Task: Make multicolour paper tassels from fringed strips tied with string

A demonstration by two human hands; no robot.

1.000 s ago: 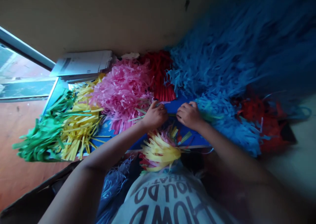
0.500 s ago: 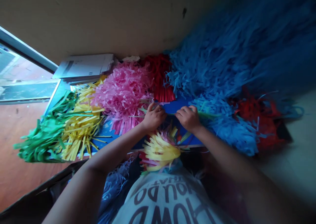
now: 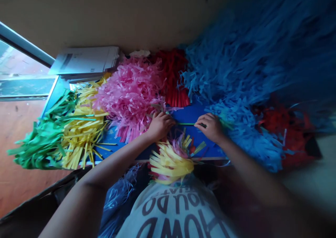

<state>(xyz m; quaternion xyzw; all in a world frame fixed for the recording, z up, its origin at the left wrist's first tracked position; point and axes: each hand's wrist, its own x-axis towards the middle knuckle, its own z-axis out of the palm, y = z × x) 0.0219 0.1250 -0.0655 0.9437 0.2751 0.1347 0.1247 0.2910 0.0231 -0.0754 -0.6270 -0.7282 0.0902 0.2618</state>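
A thin green strip (image 3: 185, 124) runs level between my two hands over the blue tabletop. My left hand (image 3: 160, 126) is closed on its left end, beside the pink shredded strips. The fingertips of my right hand (image 3: 210, 126) pinch the other end, near the light blue strips. Just below the hands, a bundle of yellow and pink fringed strips (image 3: 172, 161) lies at the table's near edge against my shirt. Whether that bundle is fixed to the green strip cannot be made out.
Left on the table lie green strips (image 3: 44, 140) and yellow strips (image 3: 85, 136). Behind are a pink heap (image 3: 131, 91), red fringe (image 3: 174, 80) and a stack of papers (image 3: 86, 61). A large blue heap (image 3: 236, 63) and red strips (image 3: 286, 129) fill the right.
My right hand has moved rightward, away from the left, and a longer, straight stretch of green strip shows between them. The left hand stays closed near the same spot.
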